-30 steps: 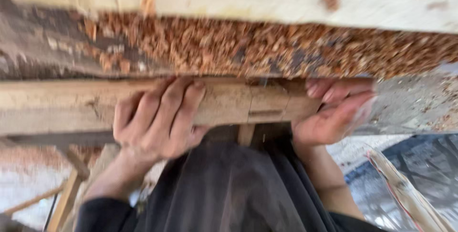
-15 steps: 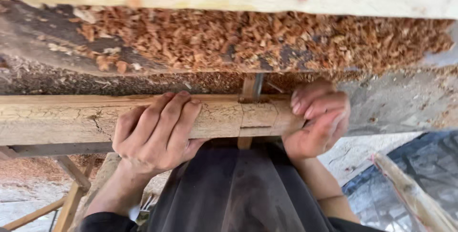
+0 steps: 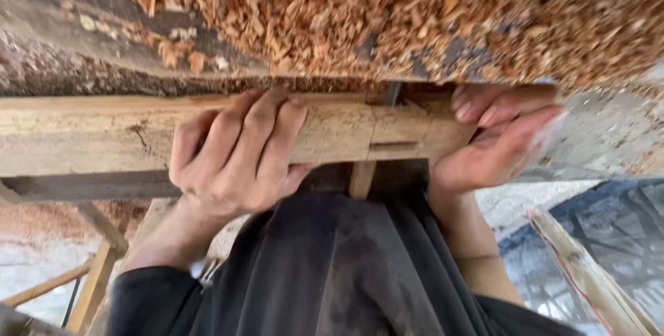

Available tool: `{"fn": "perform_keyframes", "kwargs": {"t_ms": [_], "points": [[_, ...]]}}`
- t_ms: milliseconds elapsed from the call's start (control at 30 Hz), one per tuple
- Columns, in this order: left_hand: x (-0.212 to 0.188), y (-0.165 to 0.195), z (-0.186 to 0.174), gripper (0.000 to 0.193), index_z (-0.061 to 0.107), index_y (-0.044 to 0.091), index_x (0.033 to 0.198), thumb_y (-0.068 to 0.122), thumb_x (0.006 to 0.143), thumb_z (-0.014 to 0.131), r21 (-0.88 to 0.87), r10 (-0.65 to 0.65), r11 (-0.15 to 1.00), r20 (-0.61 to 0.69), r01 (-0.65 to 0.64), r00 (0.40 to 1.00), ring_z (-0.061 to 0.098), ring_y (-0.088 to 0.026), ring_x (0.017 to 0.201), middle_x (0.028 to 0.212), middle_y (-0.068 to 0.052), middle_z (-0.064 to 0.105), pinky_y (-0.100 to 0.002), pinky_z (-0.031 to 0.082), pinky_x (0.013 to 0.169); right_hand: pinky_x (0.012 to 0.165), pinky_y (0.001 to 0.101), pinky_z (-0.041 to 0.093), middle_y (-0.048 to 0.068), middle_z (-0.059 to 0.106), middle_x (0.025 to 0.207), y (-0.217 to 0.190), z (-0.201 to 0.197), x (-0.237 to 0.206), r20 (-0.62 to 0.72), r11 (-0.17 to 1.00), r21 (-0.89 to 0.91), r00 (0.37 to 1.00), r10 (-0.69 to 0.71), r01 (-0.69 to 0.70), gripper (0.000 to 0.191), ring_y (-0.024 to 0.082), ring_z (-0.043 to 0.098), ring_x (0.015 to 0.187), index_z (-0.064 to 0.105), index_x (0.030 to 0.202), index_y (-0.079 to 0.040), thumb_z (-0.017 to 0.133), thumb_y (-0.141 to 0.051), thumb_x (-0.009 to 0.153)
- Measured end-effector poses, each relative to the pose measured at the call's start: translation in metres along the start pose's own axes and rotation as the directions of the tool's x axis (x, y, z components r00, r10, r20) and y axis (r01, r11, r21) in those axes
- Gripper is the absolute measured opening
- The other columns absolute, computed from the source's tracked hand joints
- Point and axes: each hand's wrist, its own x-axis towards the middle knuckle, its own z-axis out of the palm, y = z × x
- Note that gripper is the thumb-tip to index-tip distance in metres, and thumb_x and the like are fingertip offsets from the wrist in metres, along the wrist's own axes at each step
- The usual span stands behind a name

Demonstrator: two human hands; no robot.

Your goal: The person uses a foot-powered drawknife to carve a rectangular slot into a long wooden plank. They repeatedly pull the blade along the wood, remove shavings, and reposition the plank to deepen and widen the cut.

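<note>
From the head camera, looking down, your left hand (image 3: 235, 153) is wrapped over a long squared wooden beam (image 3: 90, 132) that runs across the frame from the left edge to just right of centre; the fingers (image 3: 266, 125) curl over its top face and the thumb tucks under the lower edge, so this hand is clamped on the beam. Your right hand (image 3: 494, 146) sits at the beam's right end, palm against the end face and fingertips hooked over the top, closed around that end. Between your two hands the beam shows a cut joint line with a small slot (image 3: 393, 146), and a short wooden peg (image 3: 362, 178) sticks down from its underside just below that. Behind the beam, touching its far edge, lies a dark surface heaped with reddish wood shavings (image 3: 360, 18). Your dark garment (image 3: 332, 274) fills the lower middle of the frame. At lower left, slanted wooden struts (image 3: 97, 274) stand beneath the beam; at lower right, a pale wooden slat (image 3: 588, 274) lies angled, well apart from your hands.
</note>
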Motion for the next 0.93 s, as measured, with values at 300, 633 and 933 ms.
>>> {"fn": "perform_keyframes", "kwargs": {"t_ms": [300,633,933], "points": [[-0.002,-0.001,-0.006,0.051,0.077,0.013,0.113,0.05,0.106,0.044,-0.036,-0.019,0.999,0.038,0.02,0.999,0.073,-0.015,0.096,0.107,-0.001,0.077,-0.033,0.049,0.081,0.055,0.0291,0.047,0.01,0.045,0.071,-0.007,0.009,-0.006,-0.019,0.996,0.056,0.997,0.074,-0.073,0.042,0.016,0.043,0.056,0.046,0.091,-0.006,0.033,-0.036,0.118],[0.002,-0.005,0.0,0.044,0.077,0.014,0.117,0.047,0.104,0.051,-0.02,-0.036,0.999,-0.023,0.035,0.999,0.073,-0.015,0.1,0.109,-0.001,0.078,-0.034,0.049,0.083,0.057,0.0319,0.051,0.008,0.045,0.07,-0.001,0.008,0.001,-0.051,0.998,-0.033,0.997,0.057,-0.059,0.042,0.017,0.047,0.056,0.046,0.096,-0.006,0.033,-0.039,0.119],[-0.014,-0.005,-0.007,0.052,0.075,0.014,0.123,0.057,0.103,0.053,-0.022,-0.027,0.999,0.024,0.027,0.999,0.073,-0.015,0.099,0.113,-0.001,0.078,-0.034,0.05,0.087,0.059,0.0282,0.047,0.009,0.049,0.071,-0.005,0.007,-0.021,0.081,0.997,0.068,0.996,0.04,-0.045,0.04,0.016,0.045,0.061,0.046,0.094,-0.009,0.037,-0.039,0.118]]}}
